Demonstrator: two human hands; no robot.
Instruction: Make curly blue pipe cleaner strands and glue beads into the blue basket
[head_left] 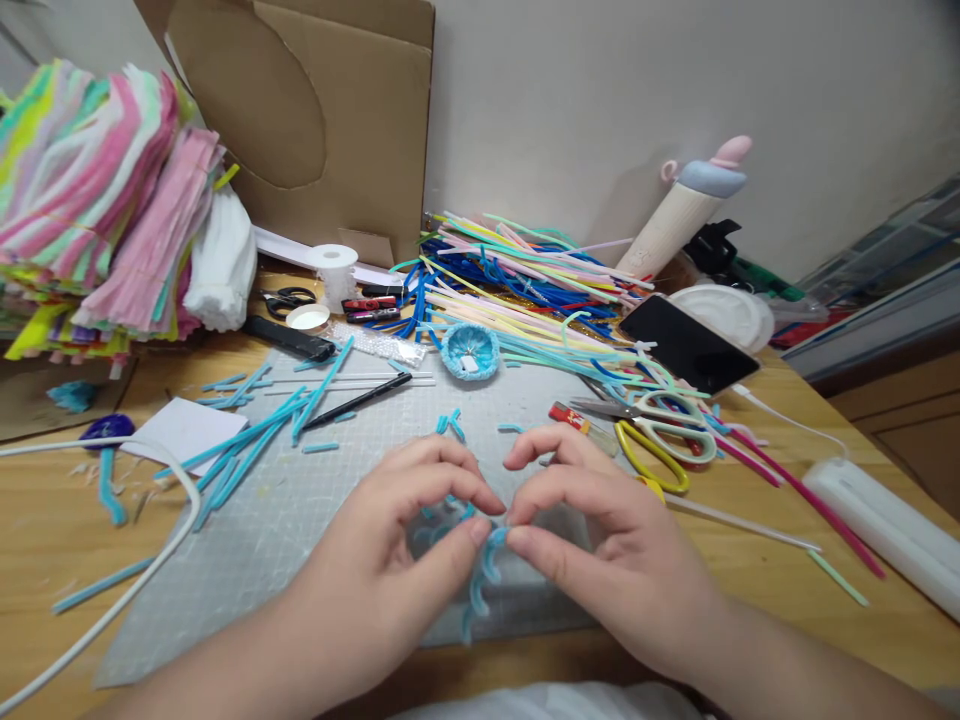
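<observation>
Pinching blue curls (pixel 480 597) near a bowl (pixel 450 350) containing something white (pixel 468 363).

Shown without one legible word, brand name, number or sign. Faintly marked on the red-and-black tube (pixel 367 303) and on the small red object (pixel 568 413), but too small and blurred to make out. Ruled with pale grid lines across the grey cutting mat (pixel 241 562), with any figures unreadable, and left dark on the screen of the smartphone (pixel 690 345).
</observation>
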